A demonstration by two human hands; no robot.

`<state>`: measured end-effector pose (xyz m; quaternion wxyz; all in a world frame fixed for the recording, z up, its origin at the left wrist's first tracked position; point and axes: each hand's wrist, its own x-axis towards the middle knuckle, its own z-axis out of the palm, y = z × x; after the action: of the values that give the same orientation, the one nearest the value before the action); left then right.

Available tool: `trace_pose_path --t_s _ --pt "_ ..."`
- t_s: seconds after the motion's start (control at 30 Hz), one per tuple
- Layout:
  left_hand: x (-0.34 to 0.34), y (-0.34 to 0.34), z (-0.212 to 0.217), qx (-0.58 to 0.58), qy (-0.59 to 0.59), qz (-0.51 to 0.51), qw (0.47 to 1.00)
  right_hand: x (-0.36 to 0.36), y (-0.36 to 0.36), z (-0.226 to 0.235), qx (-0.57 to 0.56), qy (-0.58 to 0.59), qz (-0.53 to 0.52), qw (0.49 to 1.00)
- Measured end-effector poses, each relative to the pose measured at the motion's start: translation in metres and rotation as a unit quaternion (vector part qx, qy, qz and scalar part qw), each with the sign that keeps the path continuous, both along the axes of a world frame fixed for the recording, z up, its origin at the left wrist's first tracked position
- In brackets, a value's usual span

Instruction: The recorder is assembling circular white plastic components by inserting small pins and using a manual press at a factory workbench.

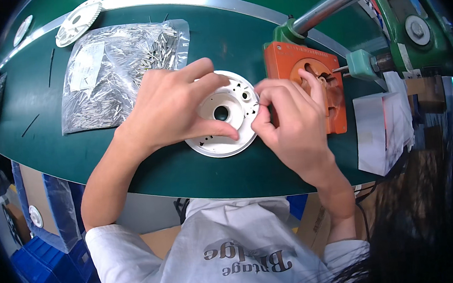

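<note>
A white round plastic disc [226,148], with a raised ring, a dark centre hole and several small holes, lies on the green table in front of me. My left hand [173,106] grips it from the left, thumb across its near side and bent fingers at its far side. At the disc's right edge is my right hand [291,118], thumb and forefinger pinched together. A tiny dark tip shows by that pinch; what it belongs to is too small to tell. Beyond my left hand lies a clear plastic bag [104,106] full of small silver metal pins.
An orange fixture block [335,101] stands right of my right hand, under a green press [409,31] with a steel column. White paper sheets [372,130] sit at the right edge. More white discs [80,21] lie far left. Blue crates [48,270] stand below the table.
</note>
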<state>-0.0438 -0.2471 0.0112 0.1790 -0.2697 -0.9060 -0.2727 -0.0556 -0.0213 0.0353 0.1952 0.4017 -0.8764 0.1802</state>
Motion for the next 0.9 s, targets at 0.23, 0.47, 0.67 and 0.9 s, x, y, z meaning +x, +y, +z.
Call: trace_pose_path --t_s 0.23,0.47,0.67,0.9 --pt "0.009 0.007 0.002 0.075 0.02 -0.085 0.993 -0.016 -0.02 0.021 -0.025 0.005 0.158 0.987" --pt "0.008 -0.002 0.007 0.143 -0.12 -0.099 0.977 -0.033 -0.028 0.021 0.024 0.034 0.233 0.972" --pt "0.001 -0.005 0.004 0.176 -0.103 -0.107 0.973 -0.037 -0.023 0.016 -0.161 -0.171 0.196 0.952" --pt "0.001 -0.01 0.009 0.086 -0.122 -0.052 0.987 -0.049 -0.01 0.015 -0.147 -0.254 0.196 0.936"
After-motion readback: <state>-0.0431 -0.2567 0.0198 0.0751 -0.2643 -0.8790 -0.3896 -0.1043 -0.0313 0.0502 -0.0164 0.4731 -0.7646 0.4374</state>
